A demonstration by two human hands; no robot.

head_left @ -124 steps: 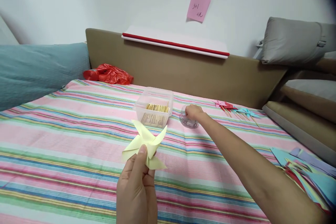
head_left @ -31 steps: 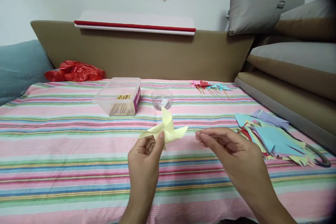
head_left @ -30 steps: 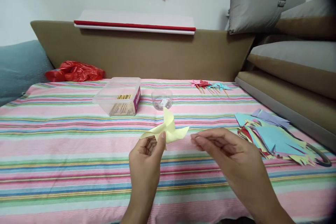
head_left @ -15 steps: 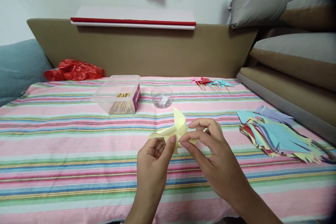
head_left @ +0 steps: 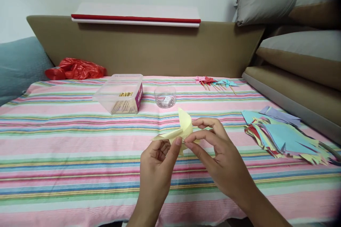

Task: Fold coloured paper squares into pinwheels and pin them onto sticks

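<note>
A pale yellow paper pinwheel (head_left: 185,122) with curled blades is pinched between the thumb and fingers of my left hand (head_left: 157,163), above the striped cloth. My right hand (head_left: 220,156) is closed in a pinch at the pinwheel's centre. Between its thumb and index fingertip shows a small shiny metal pin (head_left: 183,141), touching the folded paper; its point is hidden. My right middle finger rests near the upper blade.
On the striped cloth (head_left: 66,149) stand a clear box of wooden sticks (head_left: 125,104) and a round clear container (head_left: 165,99) of small pieces. Finished small pinwheels (head_left: 215,82) lie at the back right. Coloured paper sheets (head_left: 285,136) and scissors (head_left: 330,152) lie to the right.
My right fingertips have shifted slightly at the pinwheel's centre, and the metal pin now shows more clearly between them. The left hand keeps its hold on the paper.
</note>
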